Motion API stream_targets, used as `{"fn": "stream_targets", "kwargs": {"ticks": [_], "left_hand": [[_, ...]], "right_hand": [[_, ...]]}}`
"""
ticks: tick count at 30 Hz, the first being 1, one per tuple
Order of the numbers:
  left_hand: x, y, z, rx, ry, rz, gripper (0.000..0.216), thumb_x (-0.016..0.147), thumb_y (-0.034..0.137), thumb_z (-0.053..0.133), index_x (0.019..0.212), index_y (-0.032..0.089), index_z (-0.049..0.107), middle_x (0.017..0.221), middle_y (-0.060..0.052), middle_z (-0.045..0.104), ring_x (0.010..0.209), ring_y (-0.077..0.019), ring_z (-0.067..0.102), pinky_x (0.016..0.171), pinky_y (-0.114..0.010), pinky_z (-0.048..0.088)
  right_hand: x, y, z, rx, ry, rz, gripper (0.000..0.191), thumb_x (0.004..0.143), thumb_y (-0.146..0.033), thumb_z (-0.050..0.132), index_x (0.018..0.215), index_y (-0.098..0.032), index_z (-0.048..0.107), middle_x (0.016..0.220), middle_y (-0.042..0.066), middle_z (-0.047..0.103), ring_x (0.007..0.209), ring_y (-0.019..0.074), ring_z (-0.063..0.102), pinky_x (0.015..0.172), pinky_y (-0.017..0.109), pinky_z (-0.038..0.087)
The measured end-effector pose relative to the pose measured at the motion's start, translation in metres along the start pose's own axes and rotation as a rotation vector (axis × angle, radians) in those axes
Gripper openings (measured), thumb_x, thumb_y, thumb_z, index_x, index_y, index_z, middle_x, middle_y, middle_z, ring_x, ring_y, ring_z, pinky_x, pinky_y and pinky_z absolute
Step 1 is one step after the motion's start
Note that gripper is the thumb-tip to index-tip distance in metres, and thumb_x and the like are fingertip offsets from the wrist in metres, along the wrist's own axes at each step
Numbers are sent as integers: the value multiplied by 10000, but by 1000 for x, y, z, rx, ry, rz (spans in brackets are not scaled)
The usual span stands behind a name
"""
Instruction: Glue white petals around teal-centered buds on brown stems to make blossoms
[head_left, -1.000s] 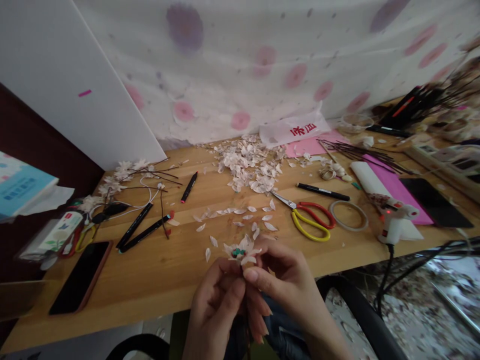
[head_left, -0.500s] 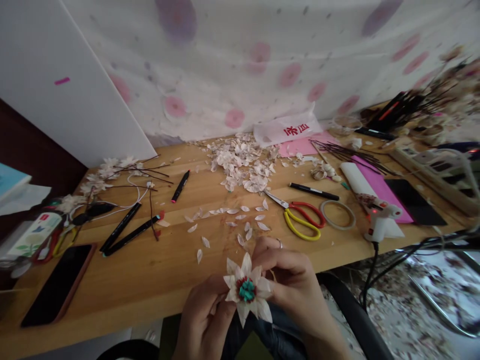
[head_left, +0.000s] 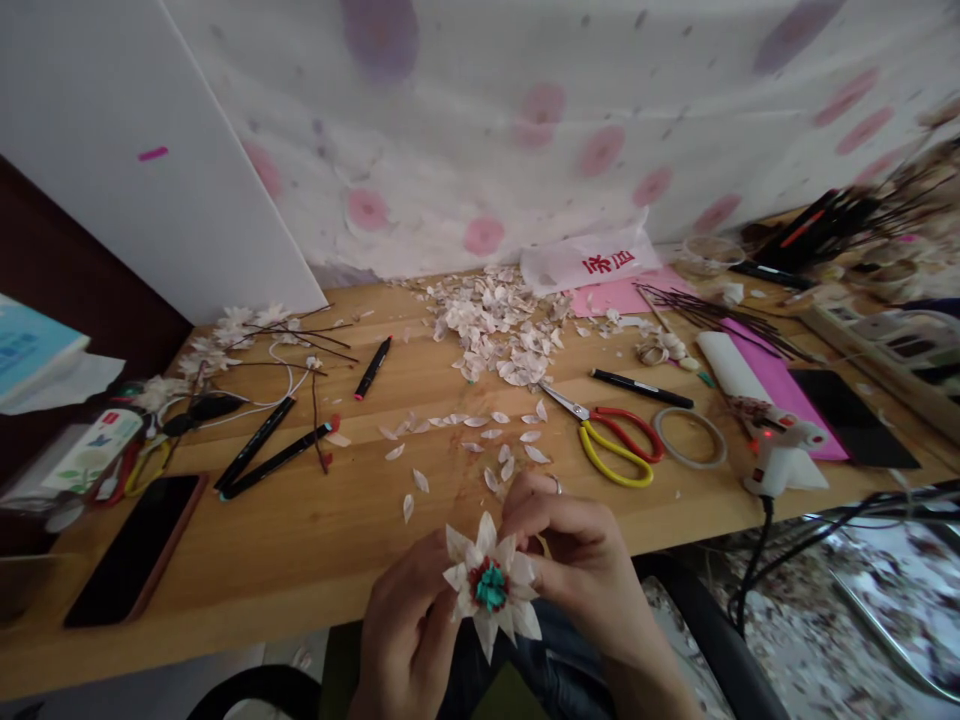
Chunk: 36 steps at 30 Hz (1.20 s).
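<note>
A white paper flower (head_left: 489,587) with a teal and red centre faces me at the near edge of the wooden desk (head_left: 315,530). My left hand (head_left: 405,640) grips it from below and behind, fingers closed. My right hand (head_left: 581,570), with a ring on one finger, pinches the flower's right-hand petals. Loose white petals (head_left: 480,440) lie scattered on the desk just beyond my hands, and a larger heap of petals (head_left: 499,330) sits further back.
Red-and-yellow scissors (head_left: 611,435), a tape ring (head_left: 690,437) and a white glue gun (head_left: 780,455) lie to the right. Black markers (head_left: 274,450), a phone (head_left: 135,550) and finished flowers on wire stems (head_left: 247,335) lie left. A pink sheet (head_left: 780,375) and dark wires (head_left: 712,310) sit back right.
The flower turned from lying edge-on above my fingers to facing me, and both hands drew it nearer and lower. Since half a second ago only the view shifted slightly.
</note>
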<state>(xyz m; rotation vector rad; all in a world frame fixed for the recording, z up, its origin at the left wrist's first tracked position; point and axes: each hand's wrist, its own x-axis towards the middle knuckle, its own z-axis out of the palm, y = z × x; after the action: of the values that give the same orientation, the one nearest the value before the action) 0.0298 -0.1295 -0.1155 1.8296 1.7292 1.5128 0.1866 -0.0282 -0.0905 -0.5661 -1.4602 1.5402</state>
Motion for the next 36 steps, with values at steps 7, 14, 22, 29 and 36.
{"fn": "stream_targets", "kwargs": {"ticks": [7, 14, 22, 29, 36], "left_hand": [[1, -3, 10, -194, 104, -244, 134, 917, 188, 722, 911, 290, 809, 758, 5, 811, 649, -169, 745, 637, -206, 604], [15, 12, 22, -986, 126, -826, 308, 805, 469, 888, 812, 199, 740, 606, 35, 698, 441, -85, 630, 478, -154, 549], [26, 18, 20, -1179, 90, -774, 220, 843, 368, 879, 806, 208, 733, 556, 67, 673, 395, -54, 627, 451, -102, 522], [25, 23, 18, -1144, 82, -792, 255, 827, 385, 889, 776, 204, 718, 549, 73, 624, 412, -45, 575, 466, -110, 518], [13, 16, 21, -1041, 178, -843, 274, 806, 385, 912, 781, 185, 727, 587, 57, 641, 512, -28, 587, 530, -57, 487]], "right_hand": [[5, -4, 3, -79, 49, 15, 308, 832, -529, 856, 755, -234, 811, 651, -8, 628, 605, 110, 529, 534, 222, 416], [4, -7, 5, -160, 43, -12, 263, 878, -470, 835, 786, -230, 778, 629, -30, 650, 575, 93, 527, 521, 193, 421], [-6, -1, 3, -597, -38, -409, 338, 1058, -354, 612, 1369, -268, 712, 825, 40, 702, 691, 160, 664, 599, 274, 522], [-7, 7, -1, -805, -136, -465, 519, 1106, -479, 448, 1573, -262, 510, 878, 79, 735, 737, 211, 671, 634, 327, 539], [-8, 11, 2, -748, -156, -471, 630, 1105, -592, 322, 1639, -267, 400, 843, 48, 688, 684, 188, 645, 615, 305, 513]]}}
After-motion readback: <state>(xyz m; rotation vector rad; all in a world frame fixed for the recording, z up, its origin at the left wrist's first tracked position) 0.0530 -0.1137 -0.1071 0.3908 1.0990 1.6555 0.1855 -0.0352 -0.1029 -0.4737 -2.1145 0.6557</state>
